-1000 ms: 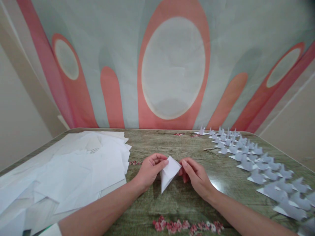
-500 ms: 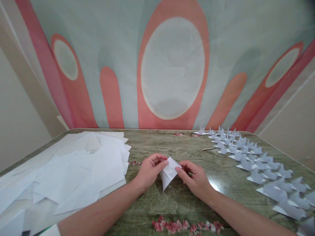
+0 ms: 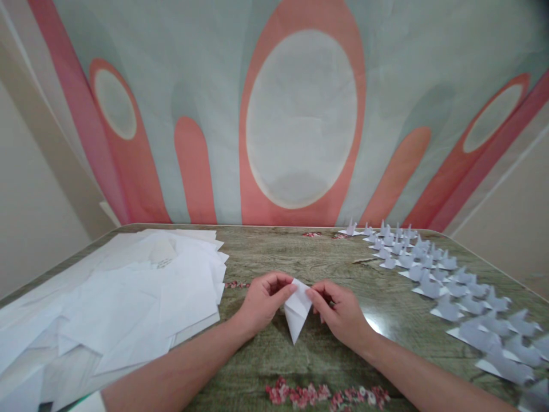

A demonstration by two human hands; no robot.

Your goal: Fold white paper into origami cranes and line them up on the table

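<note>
White folded paper (image 3: 297, 313), left hand (image 3: 262, 300) pinching one side, right hand (image 3: 339, 309) opposite

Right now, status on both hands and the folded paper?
Left hand and right hand both pinching folded paper at its wider end. Paper sheets to left, paper birds to right, both apart from the hands.

The head camera looks forward and down over the nearby table (image 3: 266, 249).
</note>
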